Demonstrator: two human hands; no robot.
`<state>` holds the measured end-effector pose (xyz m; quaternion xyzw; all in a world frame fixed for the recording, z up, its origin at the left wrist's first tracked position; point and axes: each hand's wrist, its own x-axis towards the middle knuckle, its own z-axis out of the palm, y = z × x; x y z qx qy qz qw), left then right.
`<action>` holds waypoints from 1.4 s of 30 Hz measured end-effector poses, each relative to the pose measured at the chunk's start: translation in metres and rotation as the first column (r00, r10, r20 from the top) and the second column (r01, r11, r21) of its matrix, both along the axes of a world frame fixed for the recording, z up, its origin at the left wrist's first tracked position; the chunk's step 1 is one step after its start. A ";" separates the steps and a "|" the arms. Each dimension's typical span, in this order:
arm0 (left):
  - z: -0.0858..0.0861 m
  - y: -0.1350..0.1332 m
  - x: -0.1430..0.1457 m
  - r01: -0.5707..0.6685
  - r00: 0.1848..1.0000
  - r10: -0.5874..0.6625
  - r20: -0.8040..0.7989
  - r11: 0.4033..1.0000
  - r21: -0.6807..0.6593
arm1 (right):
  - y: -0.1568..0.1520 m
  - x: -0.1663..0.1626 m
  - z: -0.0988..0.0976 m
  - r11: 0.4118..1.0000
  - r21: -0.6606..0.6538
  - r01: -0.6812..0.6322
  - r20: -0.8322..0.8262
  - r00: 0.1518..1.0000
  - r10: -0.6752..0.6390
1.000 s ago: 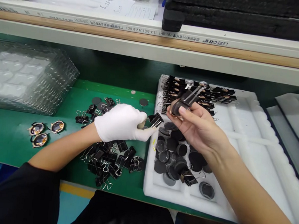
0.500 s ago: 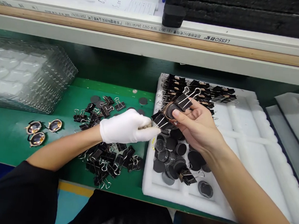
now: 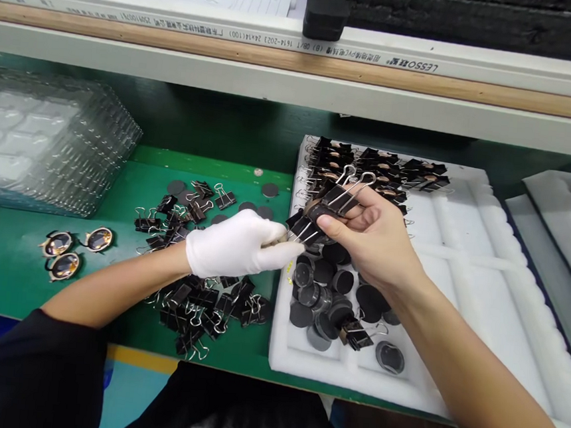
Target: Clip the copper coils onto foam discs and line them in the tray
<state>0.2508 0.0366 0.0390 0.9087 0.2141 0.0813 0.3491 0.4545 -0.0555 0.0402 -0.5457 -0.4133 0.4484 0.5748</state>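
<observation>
Far left of the gloved fingers: stack of clear plastic trays [image 3: 26, 145]. Nearer to them, lying on green table [image 3: 4, 286]: gold-rimmed ovals [image 3: 66, 265] with amber tones. Around the gloved wrist: loose black binder clips [image 3: 202, 300], heaped, wire handles at mixed angles. Behind the gloved fingers: flat dark discs [image 3: 270, 190].

Left hand [image 3: 235, 244], white-gloved: thumb and fingers pinched on handles of lower binder clip [image 3: 305, 229]. Held against near edge of round piece [image 3: 315, 207]; whether biting on it, cannot tell.

Right hand [image 3: 374, 232], bare: thumb and fingers grasping round piece, just right of gloved fingertips, over white foam tray [image 3: 487, 251]. At its far side, upper binder clip [image 3: 341, 196], handles pointing away from the gloved fingers.

Below bare fingers, in tray: heaped dark rounds [image 3: 325, 271]; nearer the body, another clip [image 3: 357, 333]. Beyond bare fingers: rows of clipped pieces [image 3: 377, 161]. Far right of them: pale panels [image 3: 558, 231].
</observation>
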 end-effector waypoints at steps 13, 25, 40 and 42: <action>0.024 0.007 -0.001 0.023 0.999 0.016 0.052 0.734 -0.679 | 0.003 0.008 -0.006 0.936 0.338 -0.097 0.152 0.987 0.047; 0.033 0.006 0.017 -0.201 0.975 0.212 0.068 0.969 -0.145 | -0.018 0.051 0.014 0.932 -0.074 -0.355 0.028 0.933 0.358; 0.042 0.018 0.203 0.169 0.983 -0.180 0.032 0.964 0.205 | -0.050 0.183 -0.008 0.939 0.175 0.296 0.374 0.862 -0.341; 0.037 0.019 0.238 0.130 0.991 -0.132 -0.011 0.950 0.283 | -0.041 0.208 -0.022 0.874 0.236 0.425 0.398 0.778 -0.486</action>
